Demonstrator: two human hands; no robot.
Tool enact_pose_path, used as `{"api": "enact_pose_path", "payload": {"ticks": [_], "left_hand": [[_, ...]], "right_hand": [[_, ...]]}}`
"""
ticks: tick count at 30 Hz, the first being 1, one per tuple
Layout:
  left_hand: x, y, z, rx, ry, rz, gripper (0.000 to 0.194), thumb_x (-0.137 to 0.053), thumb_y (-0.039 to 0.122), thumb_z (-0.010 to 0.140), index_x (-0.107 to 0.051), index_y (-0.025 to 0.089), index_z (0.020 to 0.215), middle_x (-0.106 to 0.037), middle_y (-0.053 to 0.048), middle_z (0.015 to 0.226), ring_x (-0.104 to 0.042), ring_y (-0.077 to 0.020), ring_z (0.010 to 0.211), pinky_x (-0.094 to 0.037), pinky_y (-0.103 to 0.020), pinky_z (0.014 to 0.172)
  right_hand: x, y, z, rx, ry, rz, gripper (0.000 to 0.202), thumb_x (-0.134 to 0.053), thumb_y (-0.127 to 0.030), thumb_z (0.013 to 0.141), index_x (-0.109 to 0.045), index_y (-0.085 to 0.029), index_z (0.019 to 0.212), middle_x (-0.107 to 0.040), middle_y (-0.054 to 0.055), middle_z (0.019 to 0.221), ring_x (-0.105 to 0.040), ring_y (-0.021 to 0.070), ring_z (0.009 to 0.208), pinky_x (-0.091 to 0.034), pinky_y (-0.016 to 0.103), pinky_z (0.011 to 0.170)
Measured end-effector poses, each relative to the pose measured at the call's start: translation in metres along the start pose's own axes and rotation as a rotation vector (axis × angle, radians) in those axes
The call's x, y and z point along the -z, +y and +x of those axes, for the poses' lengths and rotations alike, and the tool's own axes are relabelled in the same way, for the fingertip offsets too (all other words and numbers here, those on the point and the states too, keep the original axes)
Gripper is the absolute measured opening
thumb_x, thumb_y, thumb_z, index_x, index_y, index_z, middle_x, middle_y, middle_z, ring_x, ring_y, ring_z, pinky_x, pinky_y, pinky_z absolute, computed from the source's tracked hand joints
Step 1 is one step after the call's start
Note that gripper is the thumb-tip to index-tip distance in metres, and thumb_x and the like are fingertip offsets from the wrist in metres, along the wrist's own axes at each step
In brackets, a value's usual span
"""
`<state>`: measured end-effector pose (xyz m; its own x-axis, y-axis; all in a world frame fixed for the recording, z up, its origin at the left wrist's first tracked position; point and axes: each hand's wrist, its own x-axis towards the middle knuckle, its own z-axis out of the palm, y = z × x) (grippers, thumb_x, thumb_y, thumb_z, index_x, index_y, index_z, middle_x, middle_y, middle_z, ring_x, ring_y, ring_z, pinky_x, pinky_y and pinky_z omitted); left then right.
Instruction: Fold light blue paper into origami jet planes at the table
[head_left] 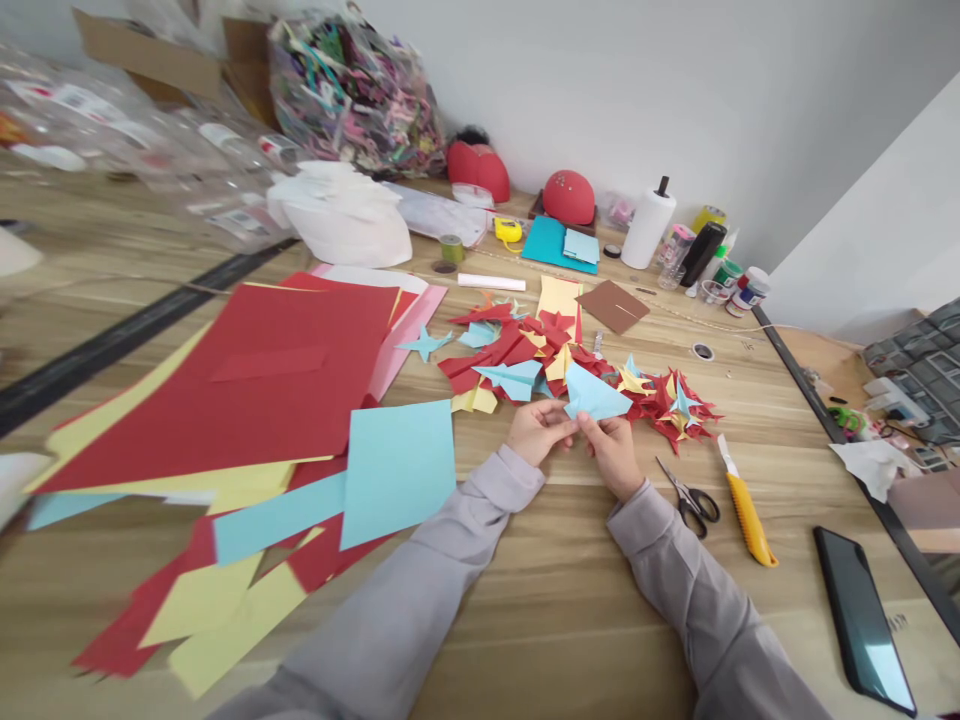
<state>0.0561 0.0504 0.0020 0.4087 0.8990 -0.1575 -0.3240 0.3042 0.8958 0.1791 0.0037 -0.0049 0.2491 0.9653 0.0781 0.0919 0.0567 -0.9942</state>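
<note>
At the centre of the frame, two bare hands come together over a pale-wood tabletop (pixel 555 630), pinching a light-blue piece of folded paper with a pointed, triangular outline (pixel 598 393). The left hand (pixel 537 432) grips its lower left corner and the right hand (pixel 615 455) its lower edge, thumbs side by side, a close hold that likely keeps the folded layers from springing apart. The piece is held just above the near edge of a loose heap of red, yellow and blue folded papers (pixel 499 350); whether it touches the heap cannot be told. Right of the hands lies a tangle of red, gold and blue pointed paper stars (pixel 679 405), seemingly grouped apart from the flatter pieces. Black-handled metal scissors (pixel 696 508) and a yellow-handled cutter with a bare blade (pixel 750 515) rest at centre right, near the right hand, probably for easy reach. At left, large dark-red paper sheets (pixel 225 380) cover paler ones, with a square light-blue sheet (pixel 401 475) beside the left sleeve (pixel 442 580), perhaps handy as stock. A black smartphone (pixel 862 620) lies lower right, seemingly set clear of the paper.
</note>
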Motion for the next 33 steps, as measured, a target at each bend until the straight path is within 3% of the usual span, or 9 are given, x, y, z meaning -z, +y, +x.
{"api": "enact_pose_path", "payload": {"ticks": [10, 17, 20, 24, 33], "left_hand": [[0.003, -0.0056, 0.0034, -0.036, -0.078, 0.048, 0.047, -0.084, 0.037, 0.044, -0.058, 0.013, 0.075, -0.056, 0.005, 0.043, -0.044, -0.0081, 0.031, -0.036, -0.021, 0.033], [0.0033, -0.0055, 0.003, -0.022, -0.044, 0.051, 0.051, -0.084, 0.039, 0.043, -0.057, 0.013, 0.077, -0.06, 0.003, 0.051, -0.045, -0.0078, 0.031, -0.036, -0.022, 0.033], [0.0027, -0.004, 0.0022, -0.033, -0.045, 0.062, 0.049, -0.085, 0.037, 0.043, -0.058, 0.012, 0.076, -0.058, 0.005, 0.049, -0.045, -0.0074, 0.031, -0.035, -0.021, 0.034], [0.0023, -0.0011, 0.0006, -0.03, -0.099, 0.115, 0.048, -0.085, 0.034, 0.042, -0.059, 0.012, 0.075, -0.055, 0.005, 0.046, -0.047, -0.0083, 0.033, -0.036, -0.021, 0.036], [0.0002, 0.0034, -0.0026, -0.028, -0.116, 0.12, 0.047, -0.084, 0.033, 0.042, -0.058, 0.013, 0.074, -0.056, 0.006, 0.046, -0.046, -0.007, 0.032, -0.036, -0.02, 0.035]], "right_hand": [[0.0008, 0.0006, 0.0008, 0.034, -0.032, 0.099, 0.047, -0.067, -0.042, 0.071, -0.037, -0.017, 0.045, -0.035, -0.007, 0.042, -0.026, 0.004, 0.042, -0.019, 0.022, 0.043], [0.0008, -0.0008, 0.0005, 0.055, -0.02, 0.132, 0.055, -0.069, -0.041, 0.07, -0.027, -0.018, 0.043, -0.029, -0.008, 0.042, -0.022, 0.0037, 0.044, -0.019, 0.023, 0.045], [0.0003, -0.0006, 0.0002, 0.021, -0.021, 0.115, 0.05, -0.066, -0.045, 0.072, -0.034, -0.019, 0.044, -0.032, -0.007, 0.04, -0.025, 0.0044, 0.041, -0.02, 0.023, 0.043], [-0.0019, 0.0001, -0.0011, -0.063, 0.044, 0.16, 0.035, -0.067, -0.047, 0.07, -0.049, -0.019, 0.059, -0.04, -0.007, 0.043, -0.031, 0.0065, 0.039, -0.024, 0.022, 0.04], [-0.0008, 0.0041, -0.0026, -0.235, 0.106, 0.205, 0.045, -0.058, -0.062, 0.071, -0.048, -0.019, 0.057, -0.043, -0.005, 0.044, -0.035, 0.0081, 0.038, -0.025, 0.023, 0.036]]}}
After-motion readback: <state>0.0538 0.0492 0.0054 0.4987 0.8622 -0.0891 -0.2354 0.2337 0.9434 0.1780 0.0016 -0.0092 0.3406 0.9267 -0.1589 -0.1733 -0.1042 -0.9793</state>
